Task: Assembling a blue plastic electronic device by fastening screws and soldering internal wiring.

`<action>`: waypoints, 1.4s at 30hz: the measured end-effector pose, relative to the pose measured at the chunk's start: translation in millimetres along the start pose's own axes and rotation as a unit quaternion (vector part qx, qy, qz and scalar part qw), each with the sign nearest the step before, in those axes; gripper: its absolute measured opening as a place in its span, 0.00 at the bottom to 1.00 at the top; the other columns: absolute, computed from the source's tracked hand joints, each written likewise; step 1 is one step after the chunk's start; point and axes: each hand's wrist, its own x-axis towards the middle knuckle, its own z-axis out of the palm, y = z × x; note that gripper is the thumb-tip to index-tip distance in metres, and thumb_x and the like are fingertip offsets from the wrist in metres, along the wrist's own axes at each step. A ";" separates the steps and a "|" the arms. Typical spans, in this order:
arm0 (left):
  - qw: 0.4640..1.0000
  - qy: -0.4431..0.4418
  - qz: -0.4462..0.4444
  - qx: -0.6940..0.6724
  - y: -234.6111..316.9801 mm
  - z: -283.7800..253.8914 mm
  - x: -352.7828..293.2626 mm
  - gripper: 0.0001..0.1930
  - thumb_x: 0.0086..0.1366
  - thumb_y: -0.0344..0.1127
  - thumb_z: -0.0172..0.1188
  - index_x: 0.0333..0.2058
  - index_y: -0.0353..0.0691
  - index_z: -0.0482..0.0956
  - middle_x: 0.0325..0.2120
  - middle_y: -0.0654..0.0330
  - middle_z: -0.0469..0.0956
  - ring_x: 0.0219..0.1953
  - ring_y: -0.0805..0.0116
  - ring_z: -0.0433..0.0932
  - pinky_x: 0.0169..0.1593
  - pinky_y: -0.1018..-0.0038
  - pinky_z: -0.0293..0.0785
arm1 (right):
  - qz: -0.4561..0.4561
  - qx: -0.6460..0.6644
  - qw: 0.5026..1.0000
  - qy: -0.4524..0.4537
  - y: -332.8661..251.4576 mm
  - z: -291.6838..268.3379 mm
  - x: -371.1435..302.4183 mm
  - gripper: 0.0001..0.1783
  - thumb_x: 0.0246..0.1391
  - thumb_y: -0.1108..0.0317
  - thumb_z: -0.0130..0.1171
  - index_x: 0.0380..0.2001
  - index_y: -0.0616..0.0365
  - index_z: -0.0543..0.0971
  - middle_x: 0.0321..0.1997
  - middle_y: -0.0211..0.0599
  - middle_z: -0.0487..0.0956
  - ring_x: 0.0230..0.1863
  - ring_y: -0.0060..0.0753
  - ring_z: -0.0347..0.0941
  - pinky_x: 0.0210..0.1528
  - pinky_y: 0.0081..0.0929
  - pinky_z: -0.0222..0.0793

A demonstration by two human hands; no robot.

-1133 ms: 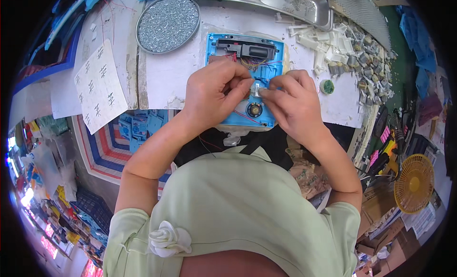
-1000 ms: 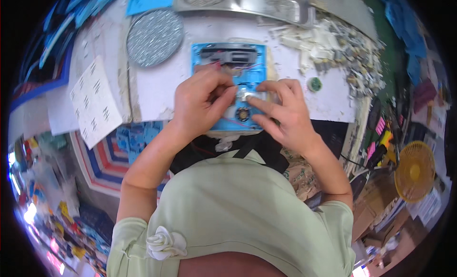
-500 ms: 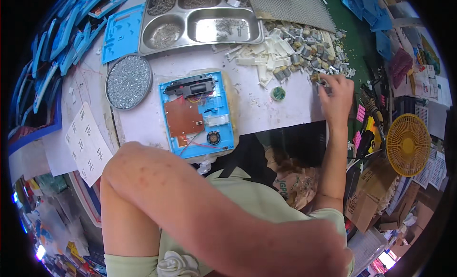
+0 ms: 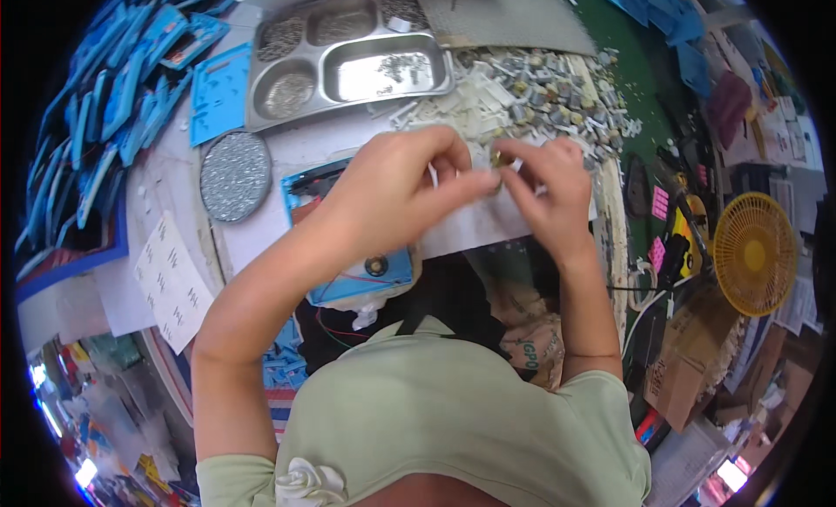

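Just in front of the pile, my right hand (image 4: 547, 186) pinches a small motor (image 4: 500, 158) between thumb and fingertips; most of it is hidden. My left hand (image 4: 409, 180) reaches in from the left with its fingers curled and thumb stretched out, apart from each other. Its thumb tip is close to the motor, and nothing shows in its grip. Below my left forearm lies a blue plastic housing (image 4: 396, 265) with a round black speaker (image 4: 376, 265) and thin wires, partly covered by the arm. Beyond my hands are heaped small motors (image 4: 544, 93) and white plastic parts (image 4: 470, 98).
A steel compartment tray (image 4: 326, 102) with small metal pieces stands at the back. Left of the housing is a round dish of screws (image 4: 235, 176). Blue shells (image 4: 113, 115) are stacked at far left, near a marked paper sheet (image 4: 174, 285). A yellow fan (image 4: 755, 254) is at right.
My left arm has swung from across my body to over the housing, its hand now beside the right one. My right hand has moved left from the pile's edge with the motor.
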 end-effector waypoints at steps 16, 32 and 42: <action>0.990 -0.001 0.127 0.060 -17.7 12.5 53.2 0.10 0.67 0.35 0.62 0.32 0.33 0.80 0.20 0.54 0.75 0.22 0.63 0.72 0.29 0.67 0.69 | 0.279 0.572 0.771 0.019 -8.6 11.0 -32.1 0.18 0.62 0.79 0.60 0.55 0.66 0.77 0.47 0.35 0.81 0.43 0.22 0.79 0.45 0.19 0.74; 0.921 0.157 0.012 0.356 -80.1 6.6 190.7 0.14 0.60 0.46 0.68 0.31 0.39 0.85 0.29 0.48 0.84 0.36 0.47 0.83 0.42 0.55 0.79 | 0.335 0.699 0.628 0.064 34.3 7.3 -73.1 0.27 0.60 0.78 0.59 0.62 0.63 0.70 0.42 0.31 0.76 0.35 0.18 0.67 0.39 0.17 0.65; 0.930 0.141 0.018 0.339 -81.2 1.5 196.1 0.08 0.59 0.38 0.64 0.30 0.39 0.84 0.31 0.48 0.84 0.38 0.46 0.83 0.42 0.54 0.80 | 0.305 0.710 0.631 0.069 25.7 -0.8 -68.1 0.22 0.59 0.78 0.61 0.56 0.62 0.72 0.39 0.35 0.78 0.32 0.25 0.72 0.39 0.26 0.68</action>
